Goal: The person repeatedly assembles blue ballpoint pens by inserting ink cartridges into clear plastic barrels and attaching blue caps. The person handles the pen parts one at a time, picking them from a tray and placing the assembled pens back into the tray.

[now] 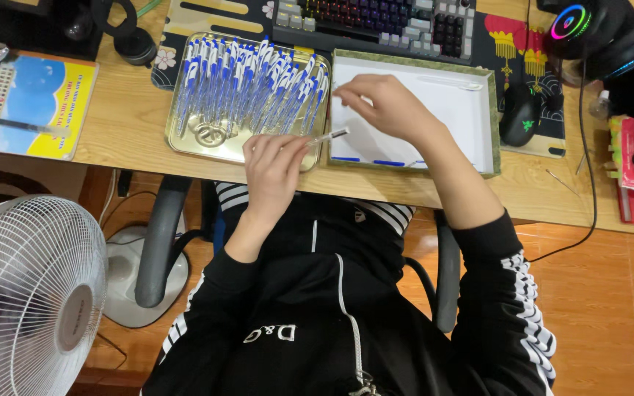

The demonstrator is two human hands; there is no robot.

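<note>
My left hand (273, 167) holds a clear pen barrel (329, 135) at the near edge of a gold metal tray (177, 139). The tray is filled with several blue and white pens (251, 84) lying side by side. My right hand (387, 106) hovers over a shallow white-lined box (464, 103), its fingertips pinched near the box's left edge; whether it holds a small part I cannot tell. A few blue pen parts (365, 160) lie along the box's near wall.
A backlit keyboard (376, 22) sits behind the tray and box. A black mouse (520, 111) and headphones (599, 33) are to the right, a booklet (27, 103) to the left. A white fan (27, 293) stands on the floor at lower left.
</note>
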